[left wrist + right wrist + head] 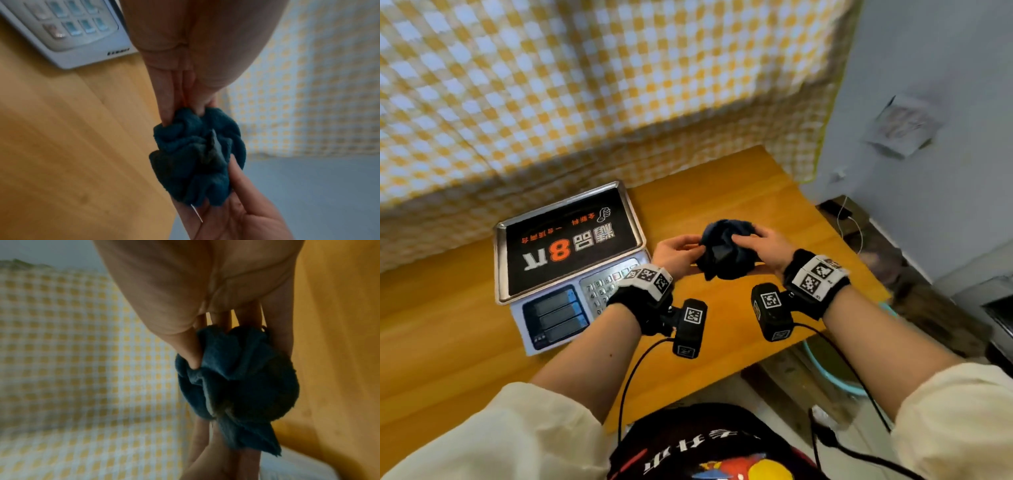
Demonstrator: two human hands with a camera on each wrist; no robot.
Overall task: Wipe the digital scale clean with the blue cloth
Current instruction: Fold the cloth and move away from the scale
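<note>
Both hands meet above the wooden counter (722, 192), just right of the digital scale (566, 246). The left hand (674, 251) and the right hand (763, 248) hold the bunched blue cloth (726, 250) between them, fingers (164, 104) of each pinching into its folds, the cloth off the counter surface. Beyond the scale, a yellow checked curtain (585, 85) hangs along the counter's far edge.
</note>
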